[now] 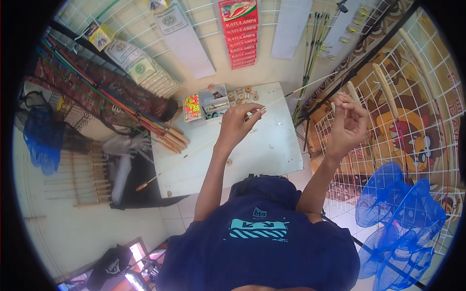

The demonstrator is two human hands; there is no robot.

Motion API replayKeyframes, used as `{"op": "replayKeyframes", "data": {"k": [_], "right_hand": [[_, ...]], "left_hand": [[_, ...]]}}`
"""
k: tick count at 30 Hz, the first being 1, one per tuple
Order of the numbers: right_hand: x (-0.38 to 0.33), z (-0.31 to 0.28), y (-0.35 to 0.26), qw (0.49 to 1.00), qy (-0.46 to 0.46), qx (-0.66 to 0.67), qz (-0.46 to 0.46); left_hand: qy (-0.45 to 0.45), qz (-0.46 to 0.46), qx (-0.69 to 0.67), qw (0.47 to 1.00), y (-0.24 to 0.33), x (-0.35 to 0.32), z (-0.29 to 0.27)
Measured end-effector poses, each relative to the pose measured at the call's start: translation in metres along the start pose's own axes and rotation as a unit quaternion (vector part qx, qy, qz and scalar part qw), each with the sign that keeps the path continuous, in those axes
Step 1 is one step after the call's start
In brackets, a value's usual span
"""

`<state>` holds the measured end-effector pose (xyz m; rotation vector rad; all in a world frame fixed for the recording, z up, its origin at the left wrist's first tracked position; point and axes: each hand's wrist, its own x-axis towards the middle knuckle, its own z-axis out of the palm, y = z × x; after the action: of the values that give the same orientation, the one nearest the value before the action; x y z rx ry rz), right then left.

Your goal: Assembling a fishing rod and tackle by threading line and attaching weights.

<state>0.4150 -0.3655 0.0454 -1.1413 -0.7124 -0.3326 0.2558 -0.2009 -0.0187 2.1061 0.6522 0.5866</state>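
Observation:
My left hand [238,124] is closed in a pinch around a thin, pale rod [277,102] with a darker stretch along it. The rod slants over the white table [264,153], its far end rising toward the right and its other end pointing down to the left. Raised at the right, apart from the rod, my right hand [348,120] has its fingers drawn together. Whatever lies between those fingertips, if anything, is too fine to make out. Beyond my left hand stand a box of bright, multicoloured small pieces [192,107] and several wooden spools [241,95].
A white compartment tray [215,103] sits beside the spools. Wooden-handled rods [170,139] lean over the table's left edge. To the right is a white wire rack [388,114] with blue nets [395,208]. Red packets [240,36] hang on the far wall.

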Motion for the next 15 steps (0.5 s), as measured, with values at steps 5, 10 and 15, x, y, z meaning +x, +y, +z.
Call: {"op": "replayKeyframes", "data": {"k": [5,10,15], "right_hand": [[-0.010,-0.005,0.010,0.992,-0.047,-0.121,-0.002],[-0.024,-0.024,0.028,0.978,-0.115,-0.171,0.034],[-0.039,-0.027,0.033,0.968,-0.138,-0.193,0.077]], "left_hand": [[-0.018,-0.020,0.026,0.999,-0.024,-0.016,0.009],[-0.066,-0.060,-0.003,0.996,-0.054,-0.042,0.018],[-0.073,-0.062,-0.030,0.995,-0.077,-0.061,0.021]]}}
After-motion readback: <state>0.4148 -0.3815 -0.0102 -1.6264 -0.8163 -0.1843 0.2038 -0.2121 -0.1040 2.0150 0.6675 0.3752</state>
